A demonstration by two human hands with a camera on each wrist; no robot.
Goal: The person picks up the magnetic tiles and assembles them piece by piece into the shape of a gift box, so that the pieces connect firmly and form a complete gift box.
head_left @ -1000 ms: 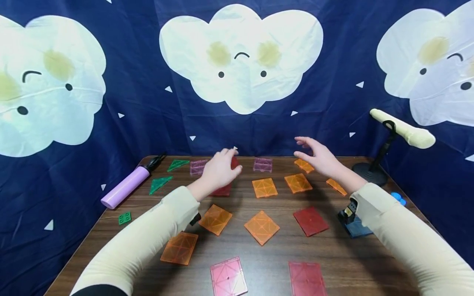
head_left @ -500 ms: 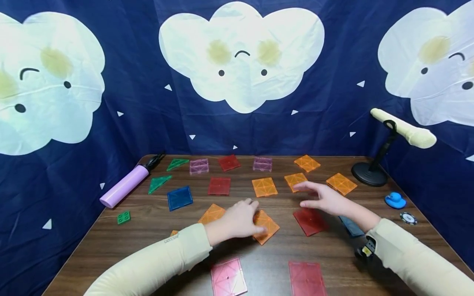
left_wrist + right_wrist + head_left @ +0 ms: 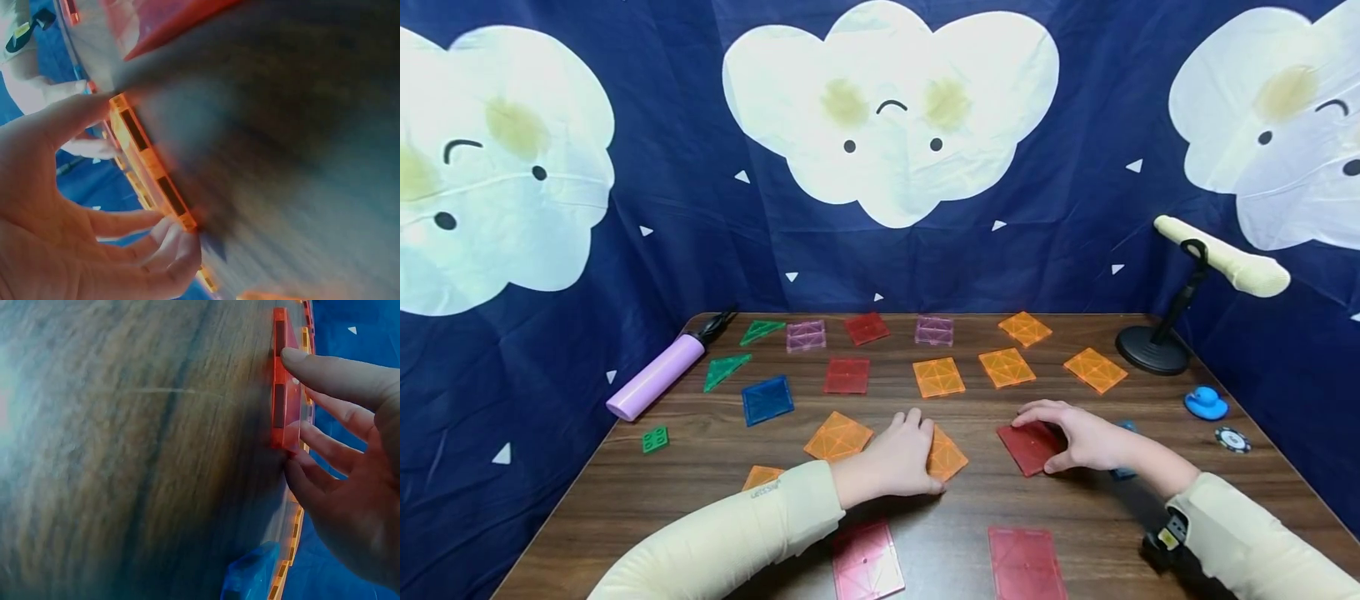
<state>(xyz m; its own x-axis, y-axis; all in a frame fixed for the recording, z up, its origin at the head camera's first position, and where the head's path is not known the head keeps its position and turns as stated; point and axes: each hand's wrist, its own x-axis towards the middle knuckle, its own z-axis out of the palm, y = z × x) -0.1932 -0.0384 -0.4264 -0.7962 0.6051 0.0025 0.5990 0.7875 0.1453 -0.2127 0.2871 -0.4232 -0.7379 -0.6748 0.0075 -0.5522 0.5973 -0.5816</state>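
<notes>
My left hand (image 3: 891, 458) is down at the middle of the table, gripping an orange magnetic tile (image 3: 947, 457) by its edges. In the left wrist view, thumb and fingertips sit at opposite ends of that tile (image 3: 150, 159). A dark red magnetic tile (image 3: 1026, 446) is held by my right hand (image 3: 1086, 437). The right wrist view has the thumb on the red tile's upper part (image 3: 287, 406) and the fingers around its lower end. Both tiles look flat on or close to the tabletop. The left hand hides part of the orange tile.
Two pink tiles (image 3: 1026, 564) lie nearest me. Farther off are several orange, red, purple and green tiles, and a blue tile (image 3: 767, 400). A microphone stand (image 3: 1153, 350), blue duck (image 3: 1206, 403) and poker chip (image 3: 1232, 440) are right; a purple pump (image 3: 658, 375) is left.
Both hands have come down toward me from above the far tiles. The left now grips the orange tile and the right the dark red tile, which both lay free before.
</notes>
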